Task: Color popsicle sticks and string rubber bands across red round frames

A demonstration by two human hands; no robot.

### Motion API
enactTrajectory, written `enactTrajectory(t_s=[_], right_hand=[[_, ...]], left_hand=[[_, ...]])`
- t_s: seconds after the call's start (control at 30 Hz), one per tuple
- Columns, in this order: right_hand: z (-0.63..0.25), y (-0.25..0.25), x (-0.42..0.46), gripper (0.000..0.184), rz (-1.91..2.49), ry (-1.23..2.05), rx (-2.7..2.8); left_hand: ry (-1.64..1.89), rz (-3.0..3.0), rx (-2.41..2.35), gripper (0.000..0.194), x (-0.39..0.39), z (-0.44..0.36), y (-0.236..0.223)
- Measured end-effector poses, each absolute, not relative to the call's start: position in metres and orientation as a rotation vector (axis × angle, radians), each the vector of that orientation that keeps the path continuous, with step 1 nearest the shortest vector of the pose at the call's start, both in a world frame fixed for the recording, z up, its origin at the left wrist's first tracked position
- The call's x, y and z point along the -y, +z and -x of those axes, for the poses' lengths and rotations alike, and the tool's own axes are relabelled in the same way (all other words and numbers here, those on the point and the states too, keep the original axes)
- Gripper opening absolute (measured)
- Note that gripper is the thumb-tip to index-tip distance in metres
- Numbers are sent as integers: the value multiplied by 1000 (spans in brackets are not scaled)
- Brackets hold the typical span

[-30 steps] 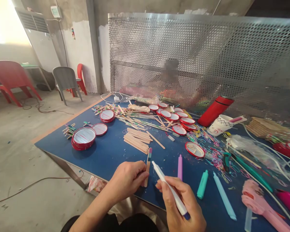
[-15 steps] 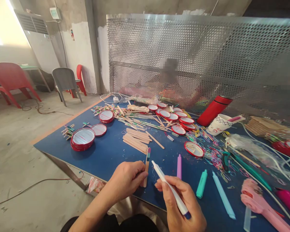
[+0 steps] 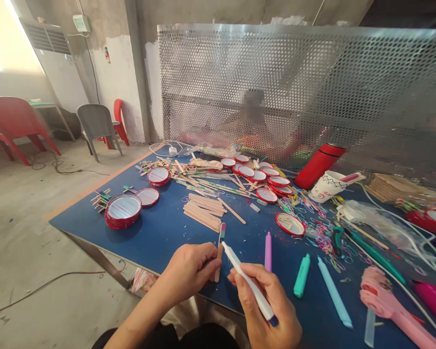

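Note:
Near the table's front edge, my left hand pinches a wooden craft stick and holds it upright; its top end is coloured purple and teal. A white marker with a dark blue end is gripped like a pen in my right hand. The marker's tip meets or nearly meets the stick just below the coloured bands; I cannot tell whether it touches. Beyond my hands lies a pile of plain craft sticks. To the right are a purple marker, a teal marker and a light blue marker.
Red-rimmed round pieces are stacked at left, with several more at the back. Right of centre are tangled rubber bands, a paper cup, a red bottle and a pink tool. A perforated metal panel borders the far side.
My right hand has moved slightly left, bringing the marker's tip from beside the craft stick up to it. My left hand keeps its hold on the stick. The view has shifted a little.

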State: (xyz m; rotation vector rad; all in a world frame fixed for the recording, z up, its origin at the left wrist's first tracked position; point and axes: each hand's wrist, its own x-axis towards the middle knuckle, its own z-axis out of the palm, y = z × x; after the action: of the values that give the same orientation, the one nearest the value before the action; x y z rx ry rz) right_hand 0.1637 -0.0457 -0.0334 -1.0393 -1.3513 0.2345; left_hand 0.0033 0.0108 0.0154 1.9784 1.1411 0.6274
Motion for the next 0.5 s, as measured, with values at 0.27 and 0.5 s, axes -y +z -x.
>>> enactTrajectory(t_s=[0.27, 0.5], right_hand=[[-166, -30, 45, 9, 1056, 185, 1374], [-164, -32, 37, 12, 1007, 89, 1387]], left_hand=[[598, -2036, -1158, 31, -11, -2, 15], [545, -2071, -1150, 33, -16, -2, 13]])
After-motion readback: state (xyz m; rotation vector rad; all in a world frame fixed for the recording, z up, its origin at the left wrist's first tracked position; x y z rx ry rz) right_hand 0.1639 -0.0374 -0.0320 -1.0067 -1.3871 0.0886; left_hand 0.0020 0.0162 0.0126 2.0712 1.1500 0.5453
